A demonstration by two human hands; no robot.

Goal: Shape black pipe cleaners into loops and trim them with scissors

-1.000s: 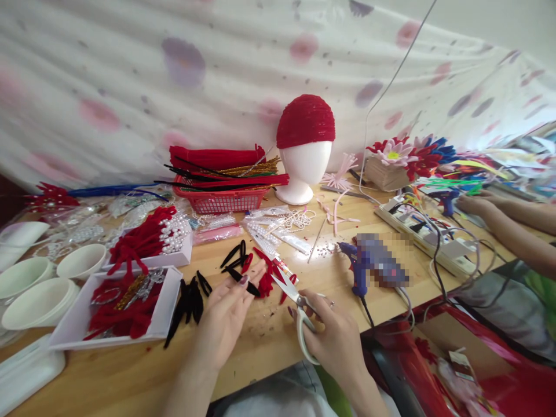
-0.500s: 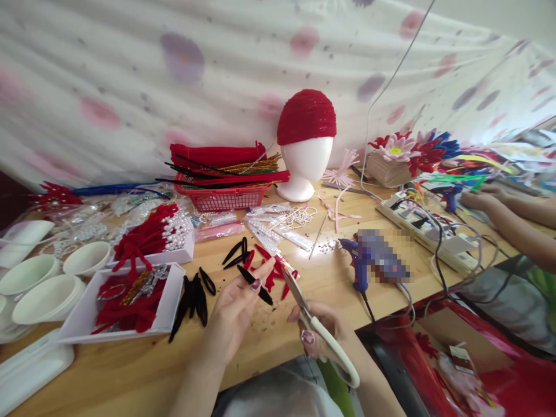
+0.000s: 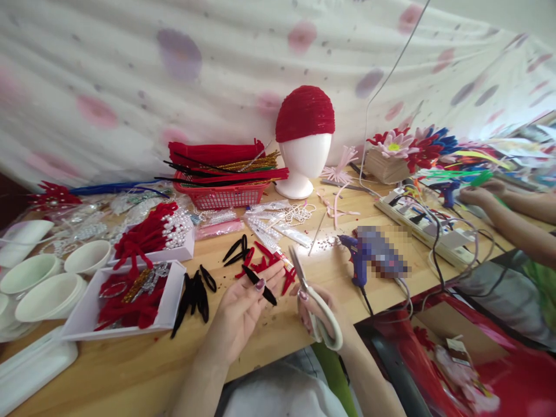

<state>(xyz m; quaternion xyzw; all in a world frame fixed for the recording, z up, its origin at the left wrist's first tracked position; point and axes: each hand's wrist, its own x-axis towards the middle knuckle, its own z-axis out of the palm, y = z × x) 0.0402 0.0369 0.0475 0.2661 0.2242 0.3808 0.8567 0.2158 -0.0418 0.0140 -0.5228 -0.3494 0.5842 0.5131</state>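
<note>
Left hand (image 3: pixel 243 307) pinching a black strip (image 3: pixel 259 284), right hand (image 3: pixel 319 310) gripping scissors (image 3: pixel 310 301), glue gun (image 3: pixel 360 260) just beside, red scraps (image 3: pixel 267 260) behind

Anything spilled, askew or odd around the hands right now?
Small red trimmings are scattered on the wooden table near the left hand, which holds a black leaf-shaped piece. The right hand holds white-handled scissors. Nothing looks damaged.
</note>
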